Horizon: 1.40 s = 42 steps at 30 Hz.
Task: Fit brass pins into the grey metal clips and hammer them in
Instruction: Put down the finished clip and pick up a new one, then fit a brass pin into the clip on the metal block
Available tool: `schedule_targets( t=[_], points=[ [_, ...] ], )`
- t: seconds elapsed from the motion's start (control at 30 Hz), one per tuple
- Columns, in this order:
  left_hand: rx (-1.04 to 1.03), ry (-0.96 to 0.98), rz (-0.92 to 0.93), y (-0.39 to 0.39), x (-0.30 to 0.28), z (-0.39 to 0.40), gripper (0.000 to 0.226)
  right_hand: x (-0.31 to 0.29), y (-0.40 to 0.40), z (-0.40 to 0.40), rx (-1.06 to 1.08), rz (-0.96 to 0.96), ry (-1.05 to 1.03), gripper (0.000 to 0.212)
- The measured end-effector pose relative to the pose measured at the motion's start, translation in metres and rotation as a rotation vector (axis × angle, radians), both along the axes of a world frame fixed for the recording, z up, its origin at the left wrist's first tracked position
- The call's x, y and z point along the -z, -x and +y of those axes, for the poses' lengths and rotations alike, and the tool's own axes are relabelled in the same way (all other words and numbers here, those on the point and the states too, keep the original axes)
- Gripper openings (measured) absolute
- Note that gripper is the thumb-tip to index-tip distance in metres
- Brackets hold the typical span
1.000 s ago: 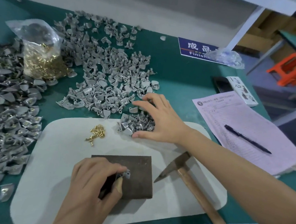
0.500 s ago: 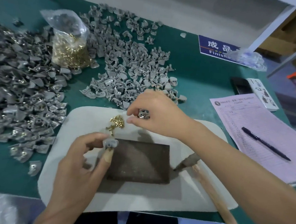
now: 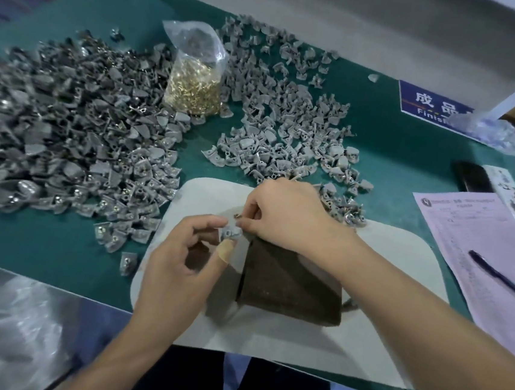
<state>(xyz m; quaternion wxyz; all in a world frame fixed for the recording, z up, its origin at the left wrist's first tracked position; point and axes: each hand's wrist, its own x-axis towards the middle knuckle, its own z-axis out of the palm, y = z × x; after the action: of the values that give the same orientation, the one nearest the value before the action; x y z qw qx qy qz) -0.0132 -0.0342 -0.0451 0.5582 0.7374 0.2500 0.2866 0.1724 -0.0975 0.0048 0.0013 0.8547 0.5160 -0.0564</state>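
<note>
My left hand [image 3: 180, 269] pinches a small grey clip [image 3: 230, 232] between thumb and forefinger, above the near left corner of the dark brown block [image 3: 291, 286]. My right hand [image 3: 289, 213] meets it from the right and pinches a brass pin [image 3: 238, 215] at the clip. The block lies on a pale mat [image 3: 401, 259]. The loose brass pins on the mat are hidden under my hands. Only a tip of the hammer head [image 3: 351, 304] shows past my right forearm.
A large heap of grey clips [image 3: 67, 132] fills the left of the green table, a second heap [image 3: 287, 134] lies behind the mat. A bag of brass pins [image 3: 194, 85] stands between them. Pink paper [image 3: 480, 247] with a pen [image 3: 505, 281] and a phone [image 3: 471, 181] lie right.
My right hand left the clip heap, picked up a pin and came down to the left hand. The left hand lifted its clip off the block. The view swung left.
</note>
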Motion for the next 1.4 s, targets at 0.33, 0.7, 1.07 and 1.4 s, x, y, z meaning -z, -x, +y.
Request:
schedule_targets(
  t=[0.33, 0.7, 1.07, 1.4],
  points=[
    [0.021, -0.022, -0.043, 0.012, -0.007, -0.014, 0.028, -0.027, 0.027, -0.065, 0.354, 0.427, -0.421, 0.011],
    [0.110, -0.114, -0.073, 0.011, -0.018, -0.036, 0.029, 0.025, 0.131, -0.131, 0.497, 0.461, -0.915, 0.009],
    [0.114, -0.243, 0.029, -0.017, -0.008, -0.034, 0.034, 0.023, 0.115, -0.114, 0.594, 0.579, -1.018, 0.007],
    [0.236, -0.521, 0.198, -0.016, -0.027, -0.044, 0.025, 0.014, 0.111, -0.137, 0.736, 0.889, -1.262, 0.022]
  ],
)
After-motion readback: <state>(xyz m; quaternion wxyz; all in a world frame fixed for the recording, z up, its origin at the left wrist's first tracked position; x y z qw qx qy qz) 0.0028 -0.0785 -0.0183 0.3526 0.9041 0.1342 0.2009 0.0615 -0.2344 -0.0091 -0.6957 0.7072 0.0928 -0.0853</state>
